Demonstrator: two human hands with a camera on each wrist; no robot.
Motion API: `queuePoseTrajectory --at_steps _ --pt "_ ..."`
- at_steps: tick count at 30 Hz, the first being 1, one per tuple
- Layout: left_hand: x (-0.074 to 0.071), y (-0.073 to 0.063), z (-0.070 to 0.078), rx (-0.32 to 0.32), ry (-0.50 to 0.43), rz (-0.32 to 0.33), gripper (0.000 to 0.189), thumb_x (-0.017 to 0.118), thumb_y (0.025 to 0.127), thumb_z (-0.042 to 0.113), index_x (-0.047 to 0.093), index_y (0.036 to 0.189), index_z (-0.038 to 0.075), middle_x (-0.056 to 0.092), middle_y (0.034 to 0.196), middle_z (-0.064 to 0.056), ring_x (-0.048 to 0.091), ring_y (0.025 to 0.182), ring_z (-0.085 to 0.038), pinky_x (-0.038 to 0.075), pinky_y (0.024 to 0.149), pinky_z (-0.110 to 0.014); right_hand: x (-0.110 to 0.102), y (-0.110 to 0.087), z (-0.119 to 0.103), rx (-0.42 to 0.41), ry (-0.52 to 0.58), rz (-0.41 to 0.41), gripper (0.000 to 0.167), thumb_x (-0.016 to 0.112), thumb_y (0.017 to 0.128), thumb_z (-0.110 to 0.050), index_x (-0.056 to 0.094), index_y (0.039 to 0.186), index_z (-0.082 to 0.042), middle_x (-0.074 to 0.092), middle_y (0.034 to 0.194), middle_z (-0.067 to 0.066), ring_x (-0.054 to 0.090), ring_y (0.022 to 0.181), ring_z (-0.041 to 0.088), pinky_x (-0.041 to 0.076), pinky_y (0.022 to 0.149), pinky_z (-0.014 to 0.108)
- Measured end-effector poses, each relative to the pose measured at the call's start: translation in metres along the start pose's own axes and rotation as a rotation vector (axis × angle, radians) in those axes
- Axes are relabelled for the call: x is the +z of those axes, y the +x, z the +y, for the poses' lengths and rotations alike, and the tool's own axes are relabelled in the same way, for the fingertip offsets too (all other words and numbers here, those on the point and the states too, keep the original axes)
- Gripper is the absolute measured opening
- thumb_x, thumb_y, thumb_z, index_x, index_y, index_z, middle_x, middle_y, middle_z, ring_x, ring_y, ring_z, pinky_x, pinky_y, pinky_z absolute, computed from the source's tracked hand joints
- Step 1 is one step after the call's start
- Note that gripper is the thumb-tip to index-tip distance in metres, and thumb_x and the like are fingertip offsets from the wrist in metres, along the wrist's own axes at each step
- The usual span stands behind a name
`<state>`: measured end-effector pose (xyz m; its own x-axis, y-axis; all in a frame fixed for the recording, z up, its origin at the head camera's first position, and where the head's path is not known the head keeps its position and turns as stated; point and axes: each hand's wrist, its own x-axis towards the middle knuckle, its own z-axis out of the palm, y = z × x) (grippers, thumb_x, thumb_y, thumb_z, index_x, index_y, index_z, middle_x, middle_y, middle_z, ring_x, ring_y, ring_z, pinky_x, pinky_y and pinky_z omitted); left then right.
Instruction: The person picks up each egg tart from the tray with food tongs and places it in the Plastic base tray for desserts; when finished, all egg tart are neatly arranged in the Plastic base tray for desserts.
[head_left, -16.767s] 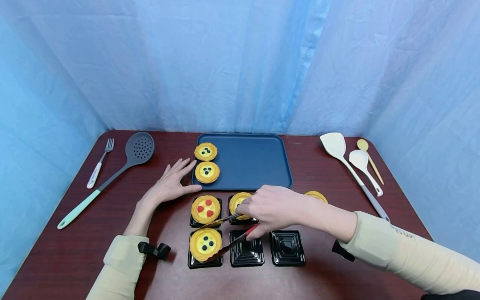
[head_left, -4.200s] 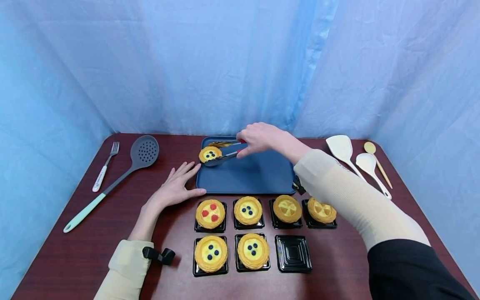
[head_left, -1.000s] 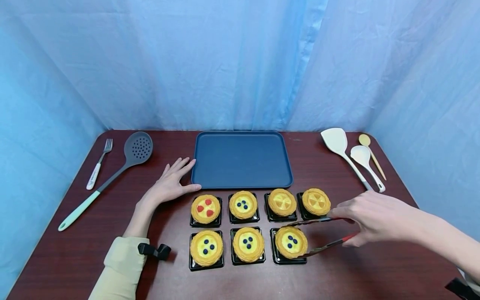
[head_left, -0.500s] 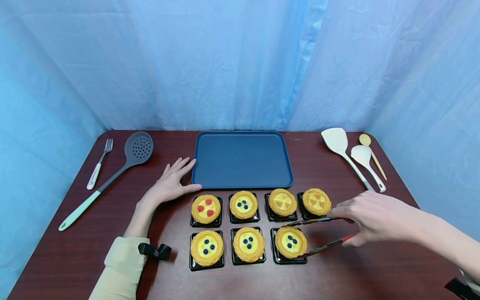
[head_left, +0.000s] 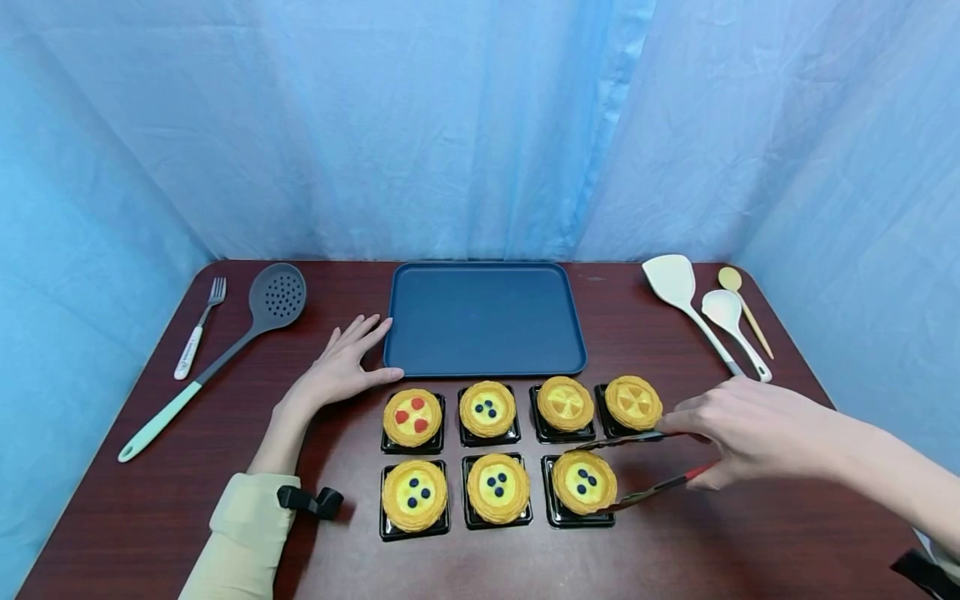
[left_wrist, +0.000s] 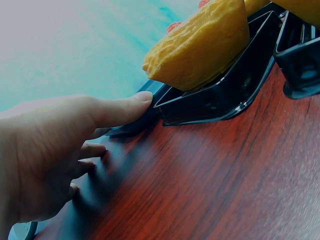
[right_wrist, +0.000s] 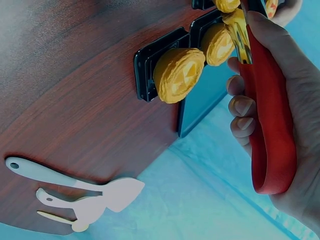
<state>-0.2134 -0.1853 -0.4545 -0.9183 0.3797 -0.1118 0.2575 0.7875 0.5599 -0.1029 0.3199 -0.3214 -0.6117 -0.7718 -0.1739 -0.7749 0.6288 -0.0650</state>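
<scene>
My right hand (head_left: pixel 765 433) grips a pair of red-handled tongs (right_wrist: pixel 272 130). The tongs' tips lie on both sides of a blueberry-topped tart (head_left: pixel 582 483) at the right of the front row. That tart sits in a square black plastic tray (head_left: pixel 555 510); whether the tips squeeze it, I cannot tell. With fingers spread, my left hand (head_left: pixel 337 367) rests at the left edge of a bare blue serving tray (head_left: pixel 483 321). In the left wrist view its thumb is close to the black tray (left_wrist: pixel 220 102) under the raspberry-topped tart (left_wrist: pixel 200 50).
More tarts in black trays include a blueberry one (head_left: pixel 487 408) and a lattice-like one (head_left: pixel 633 403). At left lie a fork (head_left: pixel 198 329) and a skimmer (head_left: pixel 277 297). A white turner (head_left: pixel 671 281), a white ladle (head_left: pixel 723 310) and a wooden spoon (head_left: pixel 730 279) lie at right.
The blueberry tarts have gone from the blue tray into front-row black trays. The right hand and tongs moved from the blue tray to the front right. The last second shows barely any motion.
</scene>
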Motion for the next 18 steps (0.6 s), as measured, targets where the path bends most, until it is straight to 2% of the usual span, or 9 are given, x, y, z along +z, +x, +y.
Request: queuePoseTrajectory --at_steps 5,18 --pt "0.0004 0.0006 -0.0003 -0.003 0.001 -0.001 0.094 0.071 0.094 0.052 0.023 0.166 0.016 0.015 0.173 -0.02 0.003 0.162 -0.043 -0.003 0.129 -0.066 0.001 0.0021 0.0002 0.01 0.019 -0.022 0.042 0.09 0.073 -0.049 0.072 0.106 -0.031 0.069 0.093 -0.025 0.045 0.064 -0.014 0.04 0.052 0.016" --pt "0.0011 0.0004 -0.0011 0.0 0.006 0.007 0.094 0.071 0.094 0.052 0.023 0.166 0.016 0.016 0.173 -0.02 0.004 0.162 -0.043 -0.003 0.129 -0.066 0.0012 0.0048 -0.0006 -0.003 -0.008 -0.01 0.042 0.09 0.072 -0.051 0.072 0.104 -0.031 0.071 0.093 -0.024 0.047 0.063 -0.013 0.039 0.051 0.016"
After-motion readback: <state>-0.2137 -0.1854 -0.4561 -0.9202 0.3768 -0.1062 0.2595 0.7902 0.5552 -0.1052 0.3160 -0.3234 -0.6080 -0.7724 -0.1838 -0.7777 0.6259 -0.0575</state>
